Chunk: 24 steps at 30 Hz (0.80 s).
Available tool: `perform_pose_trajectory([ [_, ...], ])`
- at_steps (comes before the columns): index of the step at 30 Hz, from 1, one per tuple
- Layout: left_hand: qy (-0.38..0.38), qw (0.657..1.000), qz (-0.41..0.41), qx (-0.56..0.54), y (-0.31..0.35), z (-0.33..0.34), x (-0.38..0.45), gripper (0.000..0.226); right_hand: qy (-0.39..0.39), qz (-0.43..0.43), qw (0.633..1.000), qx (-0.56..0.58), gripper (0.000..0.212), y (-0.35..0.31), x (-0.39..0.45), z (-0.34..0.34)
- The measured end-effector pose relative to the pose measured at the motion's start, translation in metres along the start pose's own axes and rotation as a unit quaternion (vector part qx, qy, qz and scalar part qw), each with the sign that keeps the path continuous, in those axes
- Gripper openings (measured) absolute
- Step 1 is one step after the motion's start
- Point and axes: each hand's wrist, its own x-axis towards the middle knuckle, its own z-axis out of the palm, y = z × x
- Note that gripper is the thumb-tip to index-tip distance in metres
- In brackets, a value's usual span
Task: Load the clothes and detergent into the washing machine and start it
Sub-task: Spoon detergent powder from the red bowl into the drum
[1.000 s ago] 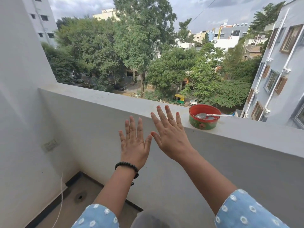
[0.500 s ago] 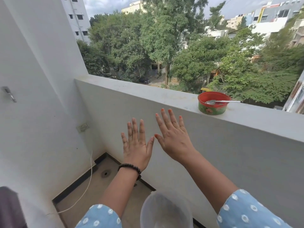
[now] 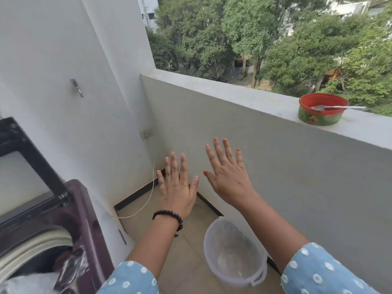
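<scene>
Your view has swung left and down since a moment ago, and now the washing machine [image 3: 42,240] comes into sight at the near left, its lid [image 3: 27,166] propped up and its drum mouth open. That matters: the machine is ready to take a load, and something pale and crinkly, maybe cloth or a plastic bag, already sits at the drum's near edge, though you can't quite make out what it is.

Your hands have kept their pose through the turn. Your left hand [image 3: 178,187] and right hand [image 3: 227,177] are both spread flat, fingers wide, palms away from you, gripping nothing at all. They float side by side, close but not touching, out over the balcony floor in front of the parapet wall [image 3: 297,177].

So the machine lies well to the left of both hands and nearer to you. Directly below your right forearm stands a clear plastic bucket [image 3: 235,251] on the floor, looking empty. Far right, on the ledge, sits a red-rimmed bowl [image 3: 322,110] with a spoon [image 3: 339,107] across it, possibly the detergent. By my reckoning, loading hasn't started in earnest yet.
</scene>
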Motion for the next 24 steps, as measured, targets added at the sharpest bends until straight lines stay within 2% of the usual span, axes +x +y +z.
perform_pose_trajectory([
  [5, -0.003, 0.999, -0.037, 0.011, -0.043, -0.011, -0.025, 0.078, -0.012, -0.025, 0.999, 0.024, 0.066, -0.041, 0.004, 0.022],
  [11, 0.002, 0.997, -0.076, 0.007, -0.091, -0.029, -0.053, 0.071, -0.023, -0.062, 0.997, 0.035, 0.066, -0.097, 0.005, 0.045],
  [24, 0.005, 0.986, -0.167, 0.026, -0.24, -0.08, -0.122, 0.065, -0.03, -0.133, 0.99, 0.046, 0.066, -0.269, -0.003, 0.074],
])
